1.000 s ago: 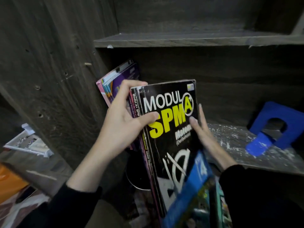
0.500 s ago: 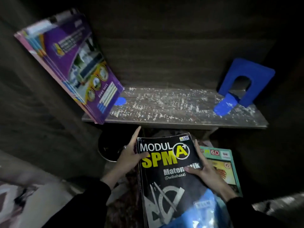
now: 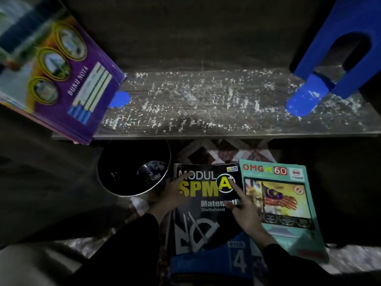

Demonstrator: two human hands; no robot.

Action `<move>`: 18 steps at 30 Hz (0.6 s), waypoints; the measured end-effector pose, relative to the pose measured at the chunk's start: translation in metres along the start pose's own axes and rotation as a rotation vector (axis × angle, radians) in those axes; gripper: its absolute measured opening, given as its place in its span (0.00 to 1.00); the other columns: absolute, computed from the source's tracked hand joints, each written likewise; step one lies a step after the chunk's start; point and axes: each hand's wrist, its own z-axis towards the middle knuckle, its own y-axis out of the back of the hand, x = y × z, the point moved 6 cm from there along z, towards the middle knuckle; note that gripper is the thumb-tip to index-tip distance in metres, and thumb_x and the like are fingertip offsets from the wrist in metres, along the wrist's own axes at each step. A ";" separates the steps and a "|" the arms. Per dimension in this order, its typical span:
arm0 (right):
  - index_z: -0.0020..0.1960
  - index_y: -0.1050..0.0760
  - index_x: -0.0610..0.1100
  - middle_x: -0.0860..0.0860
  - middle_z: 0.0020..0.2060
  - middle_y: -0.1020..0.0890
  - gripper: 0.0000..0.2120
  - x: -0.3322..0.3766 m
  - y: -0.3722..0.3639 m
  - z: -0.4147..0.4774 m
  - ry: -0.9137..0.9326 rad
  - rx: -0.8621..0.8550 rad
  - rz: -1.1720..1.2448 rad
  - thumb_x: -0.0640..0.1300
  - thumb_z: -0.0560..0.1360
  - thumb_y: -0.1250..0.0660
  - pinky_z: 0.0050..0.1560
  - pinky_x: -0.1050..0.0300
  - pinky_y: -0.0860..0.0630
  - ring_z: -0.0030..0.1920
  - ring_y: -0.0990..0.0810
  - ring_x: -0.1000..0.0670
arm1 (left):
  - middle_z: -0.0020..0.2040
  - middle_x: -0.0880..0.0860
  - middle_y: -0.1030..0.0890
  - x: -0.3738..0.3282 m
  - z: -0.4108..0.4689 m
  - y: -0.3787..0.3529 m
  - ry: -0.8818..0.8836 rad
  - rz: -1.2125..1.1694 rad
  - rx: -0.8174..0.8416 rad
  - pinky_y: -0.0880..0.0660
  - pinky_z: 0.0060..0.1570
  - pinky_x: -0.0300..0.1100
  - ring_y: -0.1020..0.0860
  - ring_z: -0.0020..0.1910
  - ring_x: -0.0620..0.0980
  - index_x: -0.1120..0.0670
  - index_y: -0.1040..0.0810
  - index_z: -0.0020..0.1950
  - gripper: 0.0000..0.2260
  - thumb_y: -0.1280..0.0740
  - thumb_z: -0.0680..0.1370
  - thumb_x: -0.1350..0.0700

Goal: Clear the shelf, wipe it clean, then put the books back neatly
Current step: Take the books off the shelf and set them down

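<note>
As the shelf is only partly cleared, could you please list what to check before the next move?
1. Black book laid down below the shelf: ok.
2. Left hand and right hand free to lift, both resting on its cover: ok.
3. Shelf cleared: not ok; purple books lean at its left end, blue bookend stands right.
4. Shelf clean: not ok; white flecks.
5. Wiping cloth nearby: cannot tell.

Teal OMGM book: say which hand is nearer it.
Right. The right hand rests on the black SPM book, just beside the teal OMGM book; the left hand touches the SPM book's far left edge.
</note>
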 end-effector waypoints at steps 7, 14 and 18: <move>0.76 0.52 0.60 0.48 0.34 0.23 0.37 -0.002 -0.012 0.040 -0.051 -0.021 -0.224 0.33 0.79 0.40 0.23 0.68 0.31 0.24 0.33 0.57 | 0.62 0.59 0.22 0.017 0.033 0.004 -0.022 0.095 -0.102 0.31 0.39 0.25 0.24 0.48 0.46 0.53 0.36 0.74 0.34 0.33 0.71 0.73; 0.77 0.53 0.58 0.33 0.54 0.24 0.38 -0.007 -0.025 0.050 -0.124 -0.028 -0.234 0.30 0.77 0.42 0.30 0.66 0.30 0.31 0.30 0.55 | 0.68 0.59 0.28 0.022 0.031 0.002 0.013 0.175 -0.294 0.35 0.48 0.27 0.24 0.57 0.53 0.54 0.31 0.72 0.34 0.42 0.69 0.76; 0.77 0.50 0.56 0.35 0.66 0.32 0.39 -0.001 -0.021 0.044 -0.145 -0.029 -0.259 0.27 0.76 0.42 0.55 0.53 0.22 0.52 0.22 0.44 | 0.68 0.61 0.29 0.019 0.025 -0.001 0.050 0.224 -0.282 0.30 0.52 0.34 0.24 0.51 0.53 0.53 0.33 0.73 0.34 0.41 0.70 0.77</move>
